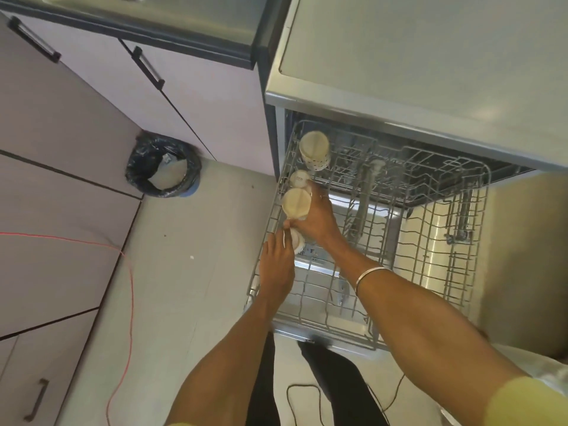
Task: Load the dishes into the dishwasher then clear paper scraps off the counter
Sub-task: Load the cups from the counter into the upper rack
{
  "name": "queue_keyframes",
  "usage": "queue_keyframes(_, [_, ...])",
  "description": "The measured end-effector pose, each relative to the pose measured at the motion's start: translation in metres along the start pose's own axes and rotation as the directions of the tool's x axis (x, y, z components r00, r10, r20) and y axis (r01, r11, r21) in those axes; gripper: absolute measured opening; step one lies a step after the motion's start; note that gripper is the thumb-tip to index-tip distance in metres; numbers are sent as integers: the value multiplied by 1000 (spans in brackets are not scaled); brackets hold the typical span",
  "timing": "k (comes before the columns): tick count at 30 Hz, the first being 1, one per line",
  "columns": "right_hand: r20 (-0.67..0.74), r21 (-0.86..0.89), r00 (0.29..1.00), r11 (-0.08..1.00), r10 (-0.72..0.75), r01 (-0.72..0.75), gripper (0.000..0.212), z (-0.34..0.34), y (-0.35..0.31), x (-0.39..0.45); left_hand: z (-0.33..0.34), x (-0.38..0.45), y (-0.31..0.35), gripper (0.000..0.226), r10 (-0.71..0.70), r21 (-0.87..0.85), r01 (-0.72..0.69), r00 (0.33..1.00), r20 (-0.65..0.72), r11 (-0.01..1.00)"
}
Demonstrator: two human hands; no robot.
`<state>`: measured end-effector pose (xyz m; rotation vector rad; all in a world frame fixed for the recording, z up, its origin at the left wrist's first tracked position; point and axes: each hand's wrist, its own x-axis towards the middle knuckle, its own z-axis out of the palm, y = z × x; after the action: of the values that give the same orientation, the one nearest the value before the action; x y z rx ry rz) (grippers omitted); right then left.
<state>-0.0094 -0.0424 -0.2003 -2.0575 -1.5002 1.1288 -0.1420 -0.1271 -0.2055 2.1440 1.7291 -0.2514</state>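
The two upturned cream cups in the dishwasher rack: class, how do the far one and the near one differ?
The far cup stands free at the back corner of the rack, untouched; the near cup is gripped by the right hand. The far cup shows a dotted side; the near cup's side is mostly hidden. Both sit base up along the left edge.

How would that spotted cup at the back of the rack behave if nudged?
The spotted cup looks ceramic, so probably stiff and breakable. It stands upside down among the rack wires, so it would likely rattle rather than roll.
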Motion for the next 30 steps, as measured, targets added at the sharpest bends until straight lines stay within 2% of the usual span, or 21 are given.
queue_keyframes(6, [-126,22,990,998,64,-62,59,-34,-30,-38,-45,-26,3,64,101,-128,-115,989,-111,985])
queue_keyframes(9, [-161,-50,984,995,75,-85,43,-52,-49,-61,-76,-36,5,62,88,-148,-110,984,-153,983])
queue_keyframes(14, [-173,-169,985,985,-10,-20,38,-75,-76,-98,-124,-52,-2,58,43,-98,-55,992,-118,994])
queue_keyframes(17, [-152,-241,988,970,-33,-5,37,-84,-90,-114,-149,-64,-16,54,-46,-173,25,992,-118,985])
queue_keyframes(20, [-24,-440,999,897,38,-45,41,-79,-99,-117,-165,-77,-38,53,-103,-249,71,988,-118,966])
queue_keyframes(23, [89,-616,984,785,151,-65,59,-50,-101,-109,-169,-89,-70,53,-136,-260,110,987,-81,959])
queue_keyframes(26, [94,-554,979,826,181,-99,59,-24,-130,-127,-171,-98,-109,53,-167,-250,149,985,-53,957])
queue_keyframes(30, [101,-463,992,886,81,-25,45,21,-190,-139,-181,-111,-175,52,-195,-247,175,979,-59,953])
